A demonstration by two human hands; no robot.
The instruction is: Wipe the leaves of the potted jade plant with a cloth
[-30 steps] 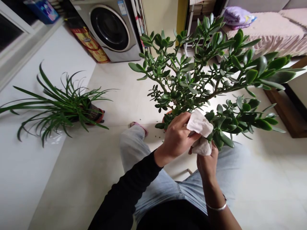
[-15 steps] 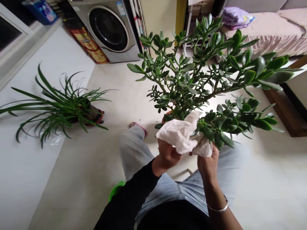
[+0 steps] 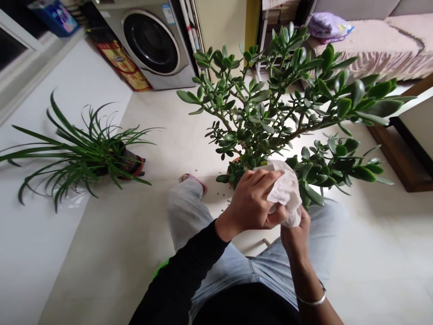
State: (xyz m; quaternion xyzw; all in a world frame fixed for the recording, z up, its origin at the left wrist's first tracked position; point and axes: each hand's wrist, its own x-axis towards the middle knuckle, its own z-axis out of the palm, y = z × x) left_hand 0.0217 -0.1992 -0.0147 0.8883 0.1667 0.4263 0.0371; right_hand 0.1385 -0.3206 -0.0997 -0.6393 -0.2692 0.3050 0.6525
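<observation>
A large jade plant (image 3: 257, 113) with thick green leaves stands in an orange pot (image 3: 233, 176), mostly hidden by foliage. In front of its lower leaves, a crumpled white cloth (image 3: 286, 194) is bunched between my two hands. My left hand (image 3: 255, 201) has its fingers curled over the cloth's left side. On the right, my right hand (image 3: 297, 234) is closed at the cloth's lower edge, close to the hanging leaves. Whether a leaf lies inside the cloth is hidden.
A long-leaved potted plant (image 3: 118, 162) stands at the left by the white wall. Behind are a washing machine (image 3: 152, 43) and a pink-covered sofa (image 3: 375, 40). Small bits (image 3: 219, 194) lie on the floor near my foot. Something green (image 3: 160, 267) shows behind my left sleeve.
My left hand has turned over and moved right and up, its back now facing me. The cloth has shifted right and gathered against my right hand, which has barely moved.
</observation>
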